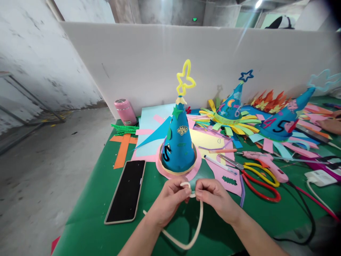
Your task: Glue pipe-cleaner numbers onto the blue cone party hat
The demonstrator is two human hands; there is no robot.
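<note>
Between my two hands is a cream fuzzy pipe cleaner point(200, 222), bent into a small curl at the top, its long tail looping down toward my left forearm. My left hand point(174, 195) pinches the curled end between thumb and fingers. Close beside it, my right hand point(210, 193) pinches the same pipe cleaner where the tail drops away. Just beyond my fingers stands a blue paper cone hat point(179, 142) on a pink brim point(160, 167), topped by a yellow pipe cleaner butterfly-like shape point(186, 80).
A phone point(126, 192) lies at left, a pink bottle point(125, 112) behind it. Scissors point(262, 177) and a pink glue gun point(266, 163) with a cable lie right. Two more cone hats point(232, 103) point(285, 119) stand farther right, near another person's hand point(330, 124). A white partition point(149, 64) rises behind.
</note>
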